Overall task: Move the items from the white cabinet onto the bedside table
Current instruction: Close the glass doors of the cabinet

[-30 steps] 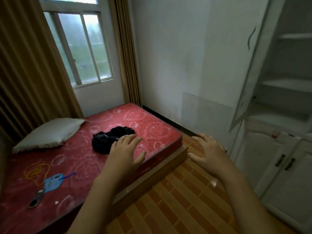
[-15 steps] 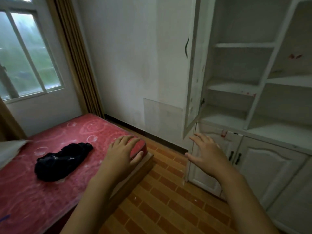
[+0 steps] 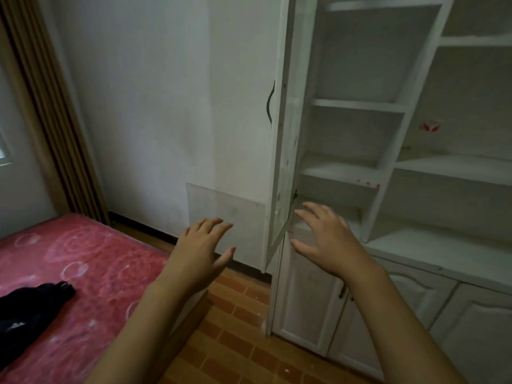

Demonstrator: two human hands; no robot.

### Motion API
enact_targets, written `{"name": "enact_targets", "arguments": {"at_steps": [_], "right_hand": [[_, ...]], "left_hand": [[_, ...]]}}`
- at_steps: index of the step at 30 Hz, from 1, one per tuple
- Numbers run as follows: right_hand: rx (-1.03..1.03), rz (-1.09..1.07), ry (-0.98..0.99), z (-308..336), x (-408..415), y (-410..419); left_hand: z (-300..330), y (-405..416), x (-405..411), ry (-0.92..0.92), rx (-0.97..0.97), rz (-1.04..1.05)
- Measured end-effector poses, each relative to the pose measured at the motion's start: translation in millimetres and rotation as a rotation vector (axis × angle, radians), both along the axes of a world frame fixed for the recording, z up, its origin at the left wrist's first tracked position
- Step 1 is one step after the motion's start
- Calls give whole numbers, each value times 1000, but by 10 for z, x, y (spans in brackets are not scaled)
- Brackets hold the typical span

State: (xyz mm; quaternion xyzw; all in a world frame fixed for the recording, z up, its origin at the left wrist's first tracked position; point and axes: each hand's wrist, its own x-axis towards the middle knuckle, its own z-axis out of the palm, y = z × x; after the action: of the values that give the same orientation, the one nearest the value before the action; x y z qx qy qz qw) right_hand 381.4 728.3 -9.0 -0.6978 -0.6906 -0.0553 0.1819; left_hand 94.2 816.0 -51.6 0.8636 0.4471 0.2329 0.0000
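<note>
Both the left hand (image 3: 201, 252) and right hand (image 3: 327, 239) hover spread-fingered and empty before the white cabinet (image 3: 388, 167), whose visible shelves show no items, so reaching in could knock its ajar door (image 3: 282, 151).

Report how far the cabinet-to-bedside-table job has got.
Done: the white cabinet has its upper door swung open. In hand: nothing; the left hand and right hand are both empty, fingers spread, raised toward the shelves. Left: every transfer. The shelves in view look bare apart from small red marks, and no bedside table is in frame.
</note>
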Motion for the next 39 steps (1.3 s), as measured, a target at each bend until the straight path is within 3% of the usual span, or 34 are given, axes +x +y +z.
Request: {"name": "enact_targets", "arguments": {"at_steps": [11, 19, 27, 39], "right_hand": [[258, 28, -279, 957, -72, 1419], [414, -6, -517, 1214, 32, 2048], [512, -34, -644, 1105, 361, 2181], [730, -44, -594, 852, 1175, 1831]], "left_hand": [[512, 1604, 529, -102, 163, -231], [646, 2393, 1028, -151, 253, -386], [610, 2714, 1508, -249, 312, -545], [523, 2652, 2363, -359, 346, -769]]}}
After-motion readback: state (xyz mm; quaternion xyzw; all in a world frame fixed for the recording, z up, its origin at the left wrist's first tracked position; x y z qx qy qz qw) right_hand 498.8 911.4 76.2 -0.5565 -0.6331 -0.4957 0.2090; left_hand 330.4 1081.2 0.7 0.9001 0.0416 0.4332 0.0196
